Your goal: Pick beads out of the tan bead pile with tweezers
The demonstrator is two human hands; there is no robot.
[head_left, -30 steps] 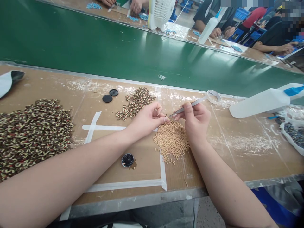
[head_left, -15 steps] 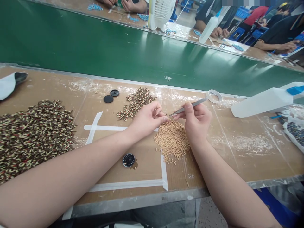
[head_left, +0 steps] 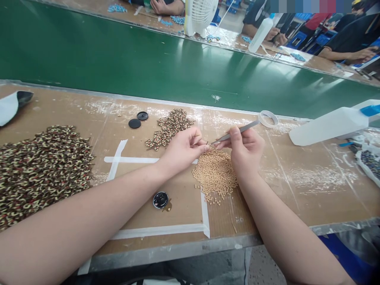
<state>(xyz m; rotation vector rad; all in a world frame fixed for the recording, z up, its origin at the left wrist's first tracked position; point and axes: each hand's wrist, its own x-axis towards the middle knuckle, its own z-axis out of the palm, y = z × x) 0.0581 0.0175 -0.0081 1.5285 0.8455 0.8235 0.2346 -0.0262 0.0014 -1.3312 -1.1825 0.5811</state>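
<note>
My left hand (head_left: 182, 149) is closed in a pinch on a small piece, too small to name, just above a heap of tan beads (head_left: 215, 174). My right hand (head_left: 246, 152) grips metal tweezers (head_left: 234, 133), whose tip meets the left fingertips. A small pile of leopard-print pieces (head_left: 169, 128) lies just beyond my left hand. A much larger pile of the same pieces (head_left: 41, 166) covers the left of the cardboard-topped bench (head_left: 297, 186).
A small black dish of dark liquid (head_left: 160, 200) sits near the front. Two black caps (head_left: 138, 120), a white ring (head_left: 268, 118) and a white squeeze bottle (head_left: 329, 126) lie around. A green conveyor belt (head_left: 148, 59) runs behind. Other people work across it beside a white fan (head_left: 200, 16).
</note>
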